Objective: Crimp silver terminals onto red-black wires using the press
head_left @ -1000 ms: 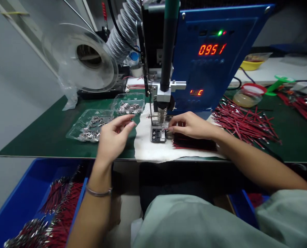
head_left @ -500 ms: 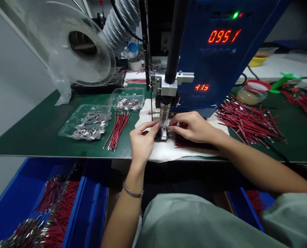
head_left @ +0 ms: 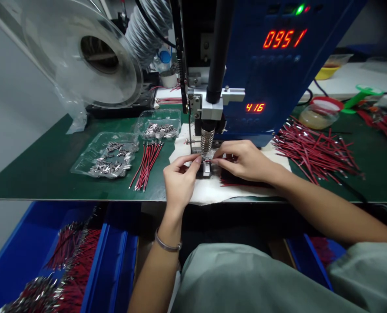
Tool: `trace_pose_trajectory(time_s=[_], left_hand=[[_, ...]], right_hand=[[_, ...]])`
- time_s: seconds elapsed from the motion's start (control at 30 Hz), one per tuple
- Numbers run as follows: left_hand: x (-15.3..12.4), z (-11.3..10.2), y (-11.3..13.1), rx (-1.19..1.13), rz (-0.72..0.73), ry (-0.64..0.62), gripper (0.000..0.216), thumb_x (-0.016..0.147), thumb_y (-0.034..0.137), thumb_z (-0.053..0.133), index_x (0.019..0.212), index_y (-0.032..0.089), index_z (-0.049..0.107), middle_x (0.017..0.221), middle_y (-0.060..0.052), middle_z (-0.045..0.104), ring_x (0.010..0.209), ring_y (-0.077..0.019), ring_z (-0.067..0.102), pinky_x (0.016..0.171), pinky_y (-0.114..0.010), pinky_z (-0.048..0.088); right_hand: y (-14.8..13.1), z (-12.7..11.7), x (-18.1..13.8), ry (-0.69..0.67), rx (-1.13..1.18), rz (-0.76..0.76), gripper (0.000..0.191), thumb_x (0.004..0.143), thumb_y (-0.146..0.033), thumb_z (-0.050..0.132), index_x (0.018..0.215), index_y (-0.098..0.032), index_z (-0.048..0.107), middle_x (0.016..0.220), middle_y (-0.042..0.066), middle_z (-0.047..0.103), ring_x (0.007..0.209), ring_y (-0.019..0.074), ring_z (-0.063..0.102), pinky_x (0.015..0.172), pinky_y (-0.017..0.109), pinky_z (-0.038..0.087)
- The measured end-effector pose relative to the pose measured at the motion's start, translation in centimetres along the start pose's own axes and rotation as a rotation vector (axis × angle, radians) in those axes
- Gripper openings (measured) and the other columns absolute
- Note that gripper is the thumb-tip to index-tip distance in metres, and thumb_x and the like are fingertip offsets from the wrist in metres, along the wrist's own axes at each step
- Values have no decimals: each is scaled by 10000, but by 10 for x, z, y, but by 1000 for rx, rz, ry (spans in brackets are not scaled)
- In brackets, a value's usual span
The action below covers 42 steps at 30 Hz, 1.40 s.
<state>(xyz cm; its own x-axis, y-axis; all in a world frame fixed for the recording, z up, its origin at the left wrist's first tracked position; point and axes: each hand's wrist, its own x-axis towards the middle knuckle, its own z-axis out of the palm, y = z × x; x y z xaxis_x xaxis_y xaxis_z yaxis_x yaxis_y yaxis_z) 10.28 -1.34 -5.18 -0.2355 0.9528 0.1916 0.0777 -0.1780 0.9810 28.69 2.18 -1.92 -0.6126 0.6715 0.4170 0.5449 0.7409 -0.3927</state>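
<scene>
Under the spring-wrapped tip (head_left: 207,140) of a soldering machine, both hands meet at a small metal fixture (head_left: 206,169). My left hand (head_left: 181,180) is closed in a pinch at the fixture's left side; whatever lies between its thumb and index finger is too small to make out. From the right, my right hand (head_left: 243,161) pinches a thin red wire (head_left: 209,161) whose end reaches in below the tip. More red and black wires (head_left: 242,181) lie on a white cloth (head_left: 206,193) beneath the right hand.
Clear trays (head_left: 111,161) of small metal connectors stand left, beside a row of red wires (head_left: 147,163). A heap of red wires (head_left: 313,150) lies right, near a red-lidded jar (head_left: 320,114). The blue machine (head_left: 255,78) rises behind. Blue bins (head_left: 115,261) sit below the table edge.
Both hands stay almost still at the fixture. The lower red display on the machine now reads 416, different from before. The view has shifted very slightly.
</scene>
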Motion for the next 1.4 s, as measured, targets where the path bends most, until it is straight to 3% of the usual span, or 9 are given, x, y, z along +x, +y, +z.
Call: trace_pose_trajectory(time_s=[0.33, 0.53, 0.9, 1.4], left_hand=[[2, 1, -1, 16, 41, 5, 180, 720, 316, 721, 813, 164, 750, 553, 6, 566, 456, -71, 380, 444, -215, 292], [4, 2, -3, -42, 62, 36, 187, 696, 308, 749, 797, 154, 714, 752, -42, 681, 523, -78, 481, 479, -210, 349], [4, 4, -4, -106, 14, 54, 237, 670, 336, 769, 760, 127, 702, 717, -62, 689, 629, -128, 607, 573, -223, 453], [2, 4, -3, -113, 9, 49, 217, 673, 320, 772, 742, 132, 689, 708, -53, 692, 627, -128, 622, 578, -217, 470]], right_hand=[[-2, 0, 0, 22, 12, 13, 155, 879, -253, 561, 876, -143, 670, 839, 61, 673, 743, 156, 600, 685, 256, 426], [-4, 0, 0, 32, 11, 22, 161, 885, -252, 552, 859, -141, 666, 809, 57, 657, 719, 151, 585, 659, 257, 422], [-2, 2, 0, 62, 1, 6, 138, 874, -237, 562, 838, -141, 654, 824, 65, 628, 747, 164, 580, 683, 278, 438], [-6, 3, 0, 83, -9, 12, 102, 851, -207, 574, 829, -145, 651, 798, 55, 629, 712, 152, 574, 642, 258, 427]])
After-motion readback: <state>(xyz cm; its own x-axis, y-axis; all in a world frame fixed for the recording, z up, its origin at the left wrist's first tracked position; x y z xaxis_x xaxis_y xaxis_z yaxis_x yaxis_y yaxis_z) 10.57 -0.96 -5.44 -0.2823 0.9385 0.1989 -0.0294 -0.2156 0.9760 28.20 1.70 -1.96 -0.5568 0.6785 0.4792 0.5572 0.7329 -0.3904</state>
